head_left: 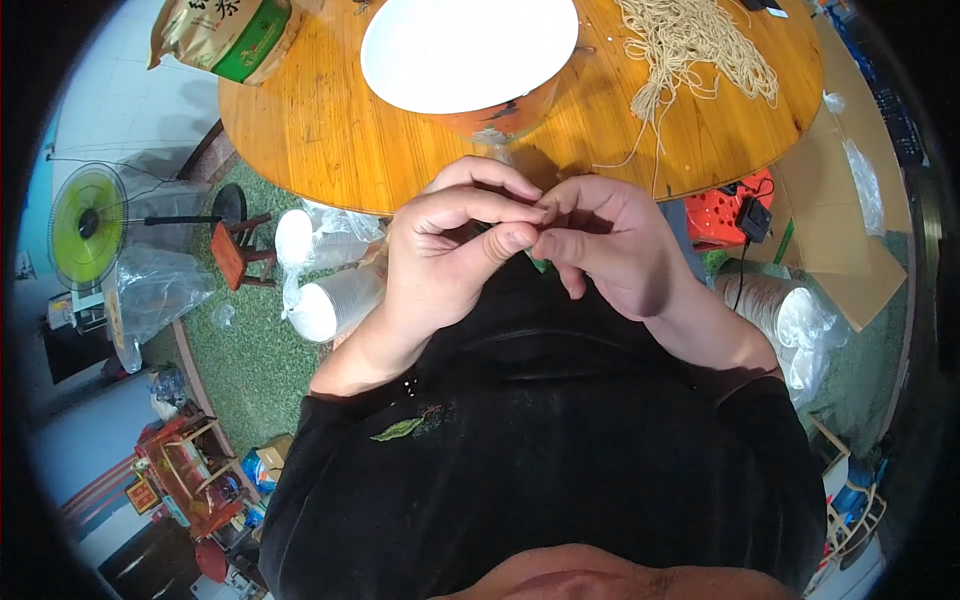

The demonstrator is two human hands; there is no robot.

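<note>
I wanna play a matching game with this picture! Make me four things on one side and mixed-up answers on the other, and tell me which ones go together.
Things:
1. Left hand
2. Leaf
3. String
4. Fan

Answers:
A. in a loose, beige heap on the table
B. off to the left of the table, with green blades
C. fingers close against the right hand
D. lying on the black shirt

Pairs: 1-C, 2-D, 3-A, 4-B

Gap between bag (225,40) and container (470,55)
</note>
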